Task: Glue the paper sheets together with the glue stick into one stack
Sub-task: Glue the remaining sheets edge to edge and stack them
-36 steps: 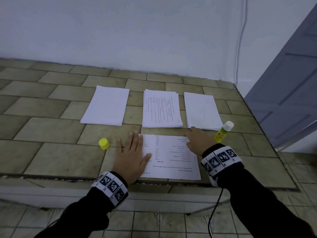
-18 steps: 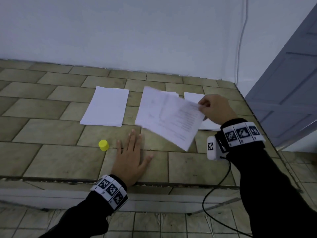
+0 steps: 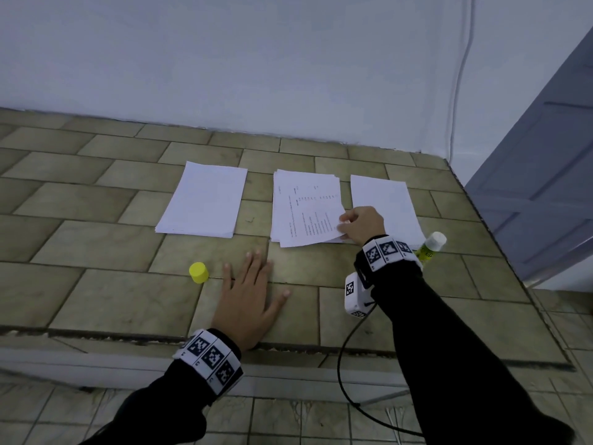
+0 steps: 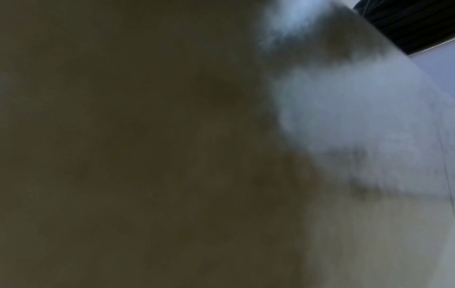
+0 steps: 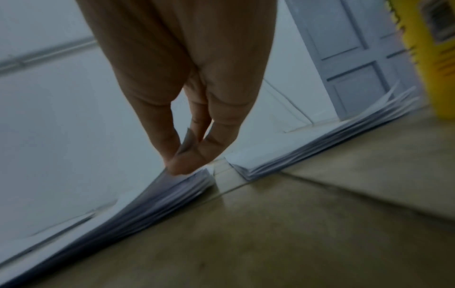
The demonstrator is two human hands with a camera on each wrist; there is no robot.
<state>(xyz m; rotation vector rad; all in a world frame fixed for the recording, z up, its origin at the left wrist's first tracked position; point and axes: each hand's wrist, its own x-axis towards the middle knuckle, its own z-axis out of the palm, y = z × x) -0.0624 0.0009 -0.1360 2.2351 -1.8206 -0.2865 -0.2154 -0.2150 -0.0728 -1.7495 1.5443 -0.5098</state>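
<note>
Three paper stacks lie side by side on the tiled counter (image 3: 96, 245): a blank left stack (image 3: 202, 199), a printed middle stack (image 3: 298, 194) and a blank right stack (image 3: 382, 197). My right hand (image 3: 344, 225) pinches the near right corner of the top printed sheet (image 3: 308, 226), which lies slightly askew on the middle stack. The right wrist view shows the fingertips (image 5: 182, 155) pinching that corner above the stack's edge (image 5: 172, 191). My left hand (image 3: 256, 284) lies flat on the bare counter, holding nothing. The uncapped glue stick (image 3: 430, 247) sits behind my right wrist. The left wrist view is dark and blurred.
The yellow cap (image 3: 198, 273) stands left of my left hand. The counter's front edge (image 3: 128, 335) runs just below my left wrist. A grey door (image 3: 545, 187) is at the right, a white wall behind. A black cable (image 3: 346, 374) hangs from my right wrist.
My right hand lifted the printed sheet from the front of the counter and carried it back onto the middle stack. My left hand stayed flat in place.
</note>
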